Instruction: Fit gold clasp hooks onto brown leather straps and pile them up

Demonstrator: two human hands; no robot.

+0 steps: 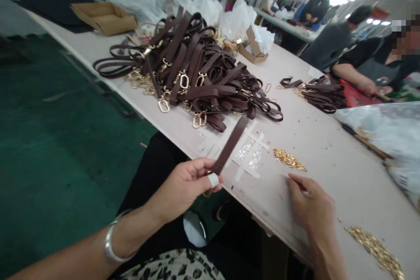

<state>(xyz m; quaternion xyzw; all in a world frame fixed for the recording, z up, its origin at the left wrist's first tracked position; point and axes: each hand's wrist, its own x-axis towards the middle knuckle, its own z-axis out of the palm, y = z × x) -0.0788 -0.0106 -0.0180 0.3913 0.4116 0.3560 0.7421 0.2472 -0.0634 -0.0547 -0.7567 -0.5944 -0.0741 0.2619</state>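
Observation:
My left hand (193, 179), with white tape around the thumb, pinches the end of a dark brown strap (231, 144) at the table's near edge. From there the strap runs up toward a big heap of similar straps (210, 92) with gold-coloured clasps and rings. My right hand (313, 205) is over the table with its fingers curled and the thumb against the index finger; whatever they hold, if anything, is hidden. Just beyond it lies a small pile of gold metal pieces (288, 159). A second gold pile (374, 247) lies to its right.
Clear patches stuck down with white tape (251, 153) lie between my hands. A bundle of straps (323, 94) rests farther right, near a seated co-worker (370, 68). Plastic sheeting (387, 127) covers the right side. An open cardboard box (103, 17) and plastic bags (236, 17) stand behind the heap.

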